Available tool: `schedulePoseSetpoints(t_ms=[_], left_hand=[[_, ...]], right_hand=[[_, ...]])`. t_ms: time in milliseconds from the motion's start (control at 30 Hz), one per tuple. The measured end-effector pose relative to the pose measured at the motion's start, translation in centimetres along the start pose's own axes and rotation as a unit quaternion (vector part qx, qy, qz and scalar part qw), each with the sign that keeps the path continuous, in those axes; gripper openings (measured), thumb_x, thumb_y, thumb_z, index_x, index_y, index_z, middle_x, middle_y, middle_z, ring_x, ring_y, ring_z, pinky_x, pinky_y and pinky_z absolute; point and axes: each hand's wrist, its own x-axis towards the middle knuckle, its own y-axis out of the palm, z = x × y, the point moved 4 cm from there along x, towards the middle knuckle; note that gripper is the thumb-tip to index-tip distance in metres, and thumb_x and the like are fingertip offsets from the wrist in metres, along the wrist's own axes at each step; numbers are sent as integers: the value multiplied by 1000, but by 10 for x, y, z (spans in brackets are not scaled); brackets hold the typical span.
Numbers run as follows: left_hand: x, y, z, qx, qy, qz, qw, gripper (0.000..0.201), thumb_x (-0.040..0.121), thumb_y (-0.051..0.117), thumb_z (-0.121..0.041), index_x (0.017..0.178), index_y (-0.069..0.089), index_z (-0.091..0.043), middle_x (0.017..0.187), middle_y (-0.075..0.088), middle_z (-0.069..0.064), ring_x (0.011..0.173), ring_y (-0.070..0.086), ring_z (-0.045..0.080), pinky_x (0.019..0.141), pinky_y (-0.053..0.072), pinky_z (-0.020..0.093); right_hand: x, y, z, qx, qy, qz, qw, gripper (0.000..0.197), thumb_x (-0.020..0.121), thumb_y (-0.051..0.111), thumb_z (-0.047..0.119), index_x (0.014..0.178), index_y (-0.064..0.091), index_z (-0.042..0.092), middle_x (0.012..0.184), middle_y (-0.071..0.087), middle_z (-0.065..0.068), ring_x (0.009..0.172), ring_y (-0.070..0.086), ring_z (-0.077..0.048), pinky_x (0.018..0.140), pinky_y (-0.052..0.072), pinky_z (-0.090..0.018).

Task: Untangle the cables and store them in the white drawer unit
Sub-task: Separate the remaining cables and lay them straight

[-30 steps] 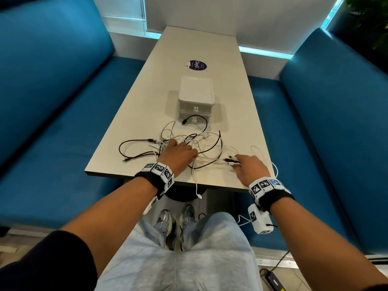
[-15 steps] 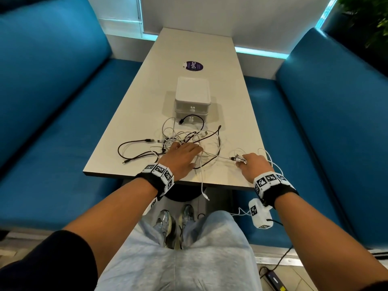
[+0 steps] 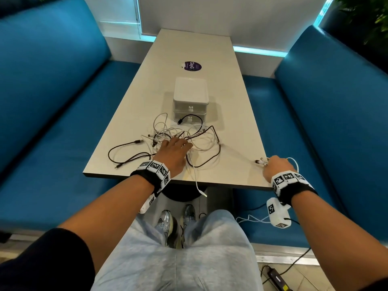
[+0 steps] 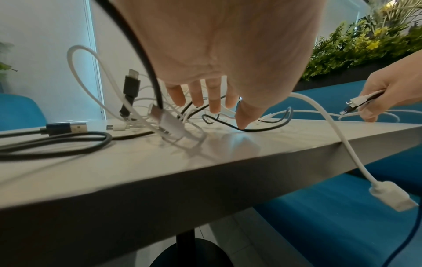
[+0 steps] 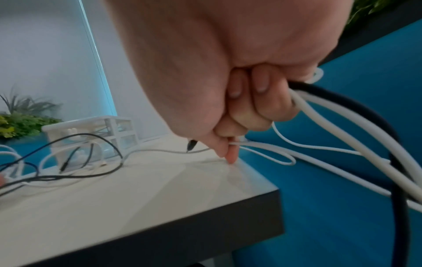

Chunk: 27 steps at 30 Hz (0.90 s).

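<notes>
Cables (image 3: pixel 184 137), black and white, lie tangled mid-bench at 6 o'clock from the closed white drawer unit (image 3: pixel 190 97), left hand (image 3: pixel 174 153) pressing them with straight fingers. Right hand (image 3: pixel 277 168) grips a cable bundle (image 3: pixel 261 161) at the pale bench's (image 3: pixel 231 114) right edge. Blue booth seats (image 3: pixel 52 101) flank it; a purple sticker (image 3: pixel 192 66) sits at 12 o'clock

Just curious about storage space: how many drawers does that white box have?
2: the upper drawer and the lower drawer, stacked, both closed, behind the cable tangle.
</notes>
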Motion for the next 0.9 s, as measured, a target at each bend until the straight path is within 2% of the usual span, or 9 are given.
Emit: schedulePoseSetpoints(t_ms=[200,300,367,433,500,633,733,800,900], left_hand=[[-1,0,-2,6,-6,7,1000,59,88,56,-20,145,38,-18,150,38,3,138,30,28,109,26,46],[-1,-1,-3,2,-8,9,1000,61,88,56,-21,145,37,-16,150,38,4,138,29,29,109,25,46],[-1,-1,-4,-2,-8,10,1000,62,87,56,-20,146,36,-15,149,38,5,138,29,29,109,25,46],[-1,-1,-5,-4,-8,10,1000,62,87,55,-19,146,36,-15,149,38,6,138,29,29,109,25,45],[-2,-1,-6,-10,-11,12,1000,62,87,54,-18,146,36,-16,150,38,6,138,28,28,109,24,45],[-5,-1,-8,-18,-9,6,1000,60,86,55,-16,144,39,-17,148,40,5,137,30,28,108,25,44],[-7,-2,-9,-27,-2,-6,1000,57,86,56,-15,141,42,-17,144,43,5,134,33,29,106,26,44],[-9,-3,-10,-34,5,-13,999,53,87,55,-15,138,44,-17,140,46,5,131,35,28,104,27,44],[-8,-10,-8,-47,16,-29,998,45,90,53,-14,134,49,-17,136,50,4,128,40,27,105,28,44]], right_hand=[[-4,-4,-33,-6,52,-37,998,7,87,53,14,84,56,9,79,57,-9,75,60,-31,73,54,-39],[-3,-4,-34,28,60,-48,997,11,88,53,13,79,56,7,76,58,-10,71,60,-30,67,50,-35],[-3,-7,-28,74,59,-73,993,17,90,53,20,86,54,4,81,56,-10,76,60,-34,68,48,-36],[-3,-9,-15,107,42,-86,990,22,92,49,26,91,51,4,87,55,-13,77,57,-36,67,46,-36],[-1,-11,1,146,17,-77,986,21,91,44,24,89,52,4,92,57,-18,73,53,-34,64,43,-34],[-3,-17,33,257,-45,-38,965,31,101,34,22,109,59,5,108,55,-16,87,48,-30,76,38,-33],[-11,-16,58,307,-102,-13,946,33,103,31,28,103,61,13,104,59,-9,91,55,-29,82,44,-36],[-16,-10,71,340,-125,3,932,30,102,30,27,95,57,16,95,62,-7,80,60,-26,75,48,-37],[-24,0,87,371,-154,27,915,26,101,31,24,90,54,18,84,60,-5,67,57,-23,67,49,-37]])
